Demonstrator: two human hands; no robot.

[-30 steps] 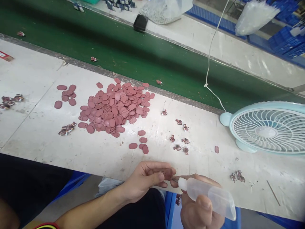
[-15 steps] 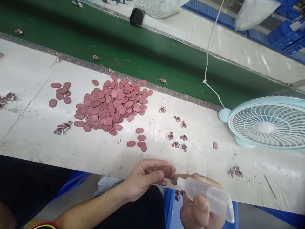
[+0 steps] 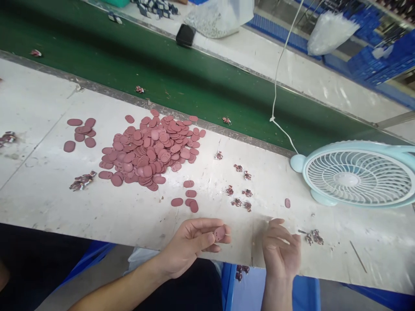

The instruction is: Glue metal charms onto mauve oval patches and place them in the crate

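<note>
My left hand (image 3: pixel 191 244) pinches a dull-red oval disc (image 3: pixel 219 233) between thumb and fingers, above the table's front edge. To its right, my right hand (image 3: pixel 281 248) is turned palm towards me with bent fingers, slightly blurred. A thin dark tip (image 3: pixel 302 232) like the squeeze bottle's nozzle sticks out beside these fingers; the bottle's body is hidden behind them. Loose oval discs (image 3: pixel 191 194) lie beyond my left hand, in front of a large heap of discs (image 3: pixel 152 151). Several small brown-and-white figures (image 3: pixel 247 193) stand or lie beyond the two hands.
A pale blue fan (image 3: pixel 346 179) lies on the right of the white table (image 3: pixel 129 216), its cord running up. More figures (image 3: pixel 316 236) and a thin stick (image 3: pixel 358 257) are at the right. A green belt (image 3: pixel 194 86) runs behind. Below the edge is a blue bin (image 3: pixel 228 285).
My right hand has moved right, away from the disc, and turned over; the squeeze bottle's clear body has gone out of sight behind it. My left hand still holds the disc. The view has shifted slightly.
</note>
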